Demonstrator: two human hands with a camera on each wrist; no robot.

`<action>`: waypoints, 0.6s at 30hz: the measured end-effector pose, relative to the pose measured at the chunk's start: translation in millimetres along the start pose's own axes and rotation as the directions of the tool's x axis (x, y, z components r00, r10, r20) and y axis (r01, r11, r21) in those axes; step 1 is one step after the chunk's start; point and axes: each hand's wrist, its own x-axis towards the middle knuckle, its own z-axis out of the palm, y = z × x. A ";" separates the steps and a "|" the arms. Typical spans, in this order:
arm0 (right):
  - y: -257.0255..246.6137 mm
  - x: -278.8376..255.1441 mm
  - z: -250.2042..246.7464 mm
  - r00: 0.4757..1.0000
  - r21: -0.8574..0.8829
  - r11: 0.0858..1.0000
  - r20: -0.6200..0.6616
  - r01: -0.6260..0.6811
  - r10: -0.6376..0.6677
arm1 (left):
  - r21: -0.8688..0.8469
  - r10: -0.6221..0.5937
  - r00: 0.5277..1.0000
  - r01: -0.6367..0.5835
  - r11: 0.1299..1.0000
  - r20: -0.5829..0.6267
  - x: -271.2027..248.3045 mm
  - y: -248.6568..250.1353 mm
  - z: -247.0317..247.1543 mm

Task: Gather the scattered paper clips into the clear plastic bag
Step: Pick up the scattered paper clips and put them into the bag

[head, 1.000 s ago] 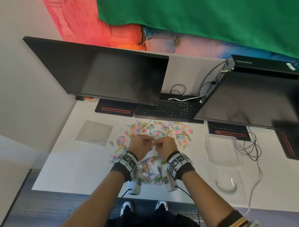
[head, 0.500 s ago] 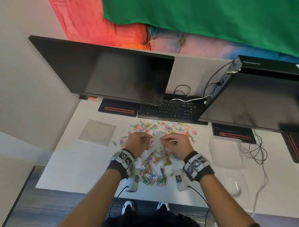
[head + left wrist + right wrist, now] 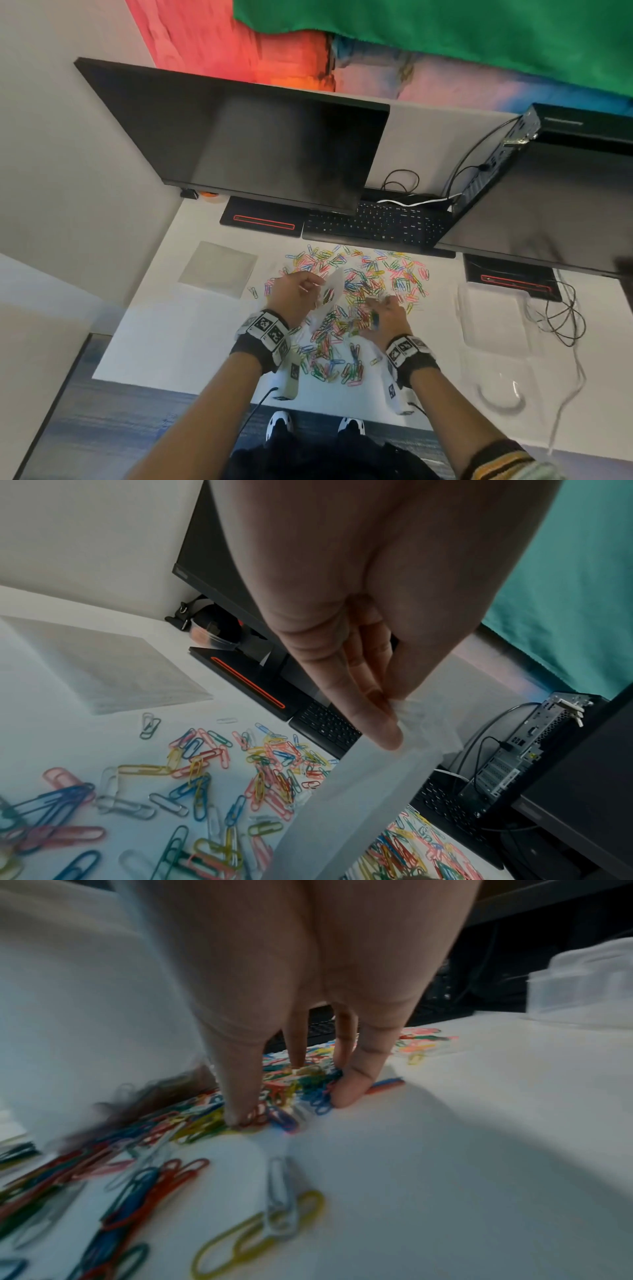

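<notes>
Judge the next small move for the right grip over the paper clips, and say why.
Probably curl the right grip round the bunch of paper clips under its fingertips. Those fingertips rest spread on the pile, holding nothing yet, while the left grip pinches the clear plastic bag by its top edge, raised beside it.

Even indoor light; wrist views blurred, dim.

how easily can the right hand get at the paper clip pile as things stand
Probably easily: the right hand has its fingertips down among the paper clips, with nothing between. The left hand pinches the clear plastic bag off to one side.
</notes>
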 end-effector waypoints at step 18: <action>8.0 -17.1 -49.0 0.954 0.656 0.722 -0.013 -0.218 0.300 | 0.039 0.006 0.999 -0.008 0.999 0.053 -6.5 11.0 8.8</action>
